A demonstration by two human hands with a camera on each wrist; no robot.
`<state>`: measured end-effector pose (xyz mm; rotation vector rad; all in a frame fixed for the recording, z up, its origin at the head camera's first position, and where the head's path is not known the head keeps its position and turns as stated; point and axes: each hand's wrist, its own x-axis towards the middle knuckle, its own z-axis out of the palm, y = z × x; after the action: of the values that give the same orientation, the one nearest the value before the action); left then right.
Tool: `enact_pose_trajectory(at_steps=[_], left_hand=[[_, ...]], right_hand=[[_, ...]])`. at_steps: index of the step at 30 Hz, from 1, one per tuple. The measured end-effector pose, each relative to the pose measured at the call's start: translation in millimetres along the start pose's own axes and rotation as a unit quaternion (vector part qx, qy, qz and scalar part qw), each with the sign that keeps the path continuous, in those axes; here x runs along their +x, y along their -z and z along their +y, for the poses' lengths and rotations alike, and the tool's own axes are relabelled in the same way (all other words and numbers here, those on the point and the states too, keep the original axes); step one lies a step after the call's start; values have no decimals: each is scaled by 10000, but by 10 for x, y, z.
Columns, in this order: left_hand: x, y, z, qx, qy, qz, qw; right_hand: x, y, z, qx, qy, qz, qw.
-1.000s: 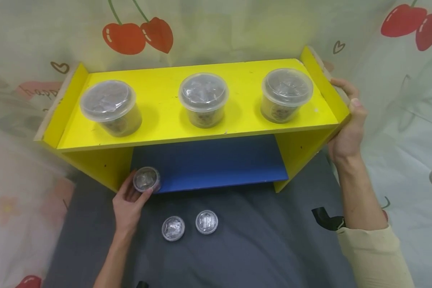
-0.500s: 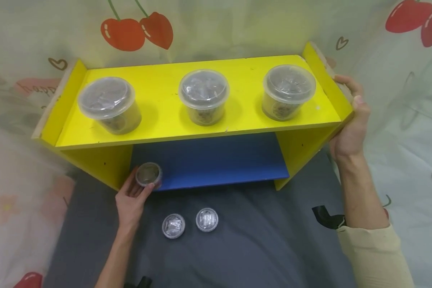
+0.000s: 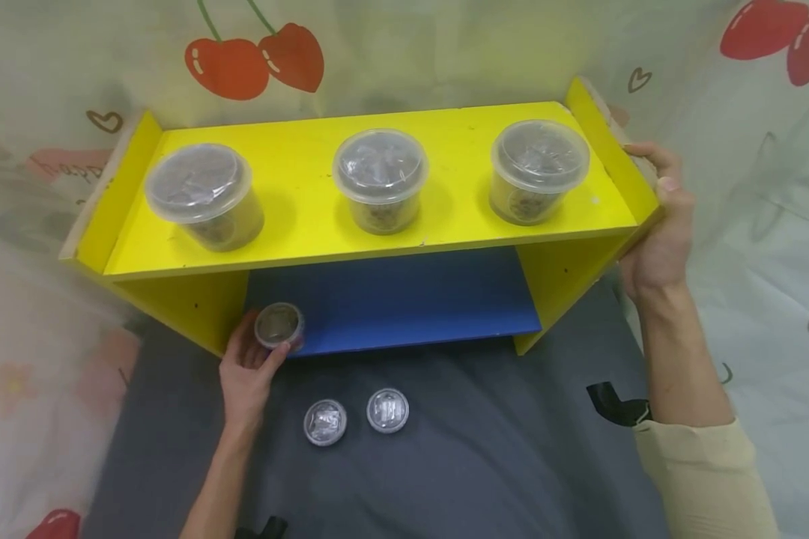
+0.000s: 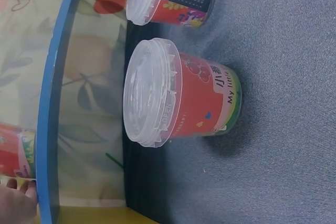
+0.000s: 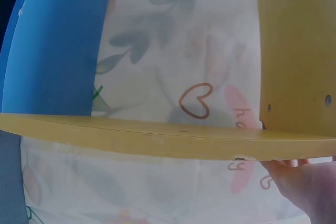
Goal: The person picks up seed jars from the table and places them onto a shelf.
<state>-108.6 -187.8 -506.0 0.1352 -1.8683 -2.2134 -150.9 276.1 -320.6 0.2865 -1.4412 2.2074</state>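
In the head view my left hand (image 3: pixel 246 378) holds a small round tub (image 3: pixel 279 326) with a clear lid at the left end of the blue lower shelf (image 3: pixel 398 299). Its thumb lies on the near side and the other fingers are on the left, partly hidden. The left wrist view catches the tub's red label (image 4: pixel 13 150) at the shelf edge, with the left hand (image 4: pixel 18 202) just below. My right hand (image 3: pixel 657 232) grips the right side panel of the yellow rack (image 3: pixel 297 157); in the right wrist view, the right hand (image 5: pixel 304 184) touches the panel's outer face.
Three larger lidded tubs, left (image 3: pixel 205 198), middle (image 3: pixel 382 183) and right (image 3: pixel 538 172), stand on the yellow upper shelf. Two small tubs (image 3: pixel 325 423) with clear lids and red labels stand on the grey cloth (image 3: pixel 485 449) before the rack. A cherry-printed curtain (image 3: pixel 445 60) hangs behind.
The left hand and its tub have shifted very slightly right along the blue shelf. The right hand keeps its place on the panel. The head view has tilted a little.
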Motion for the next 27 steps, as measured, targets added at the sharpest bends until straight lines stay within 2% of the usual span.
enact_pose_trajectory(at_steps=[5,10,13,21,27], left_hand=[[-50,49,-20,-277,-274,-99,9992],[-147,97,-31,-299,-366,-51,9989],[-195,101,-37,-236,-399,-9,9989],[-319,150,-61,-431,-822,196,9955],[-405,133,-57,-461,-901,249,9946]], right_hand=[[-7,7,3,-199,-62,-47,9998],[-4,36,-25,300,-204,-81,9993],[10,66,-60,359,-236,14,9991],[18,42,-98,665,-375,251,9968],[-2,57,-87,285,-206,179,9992]])
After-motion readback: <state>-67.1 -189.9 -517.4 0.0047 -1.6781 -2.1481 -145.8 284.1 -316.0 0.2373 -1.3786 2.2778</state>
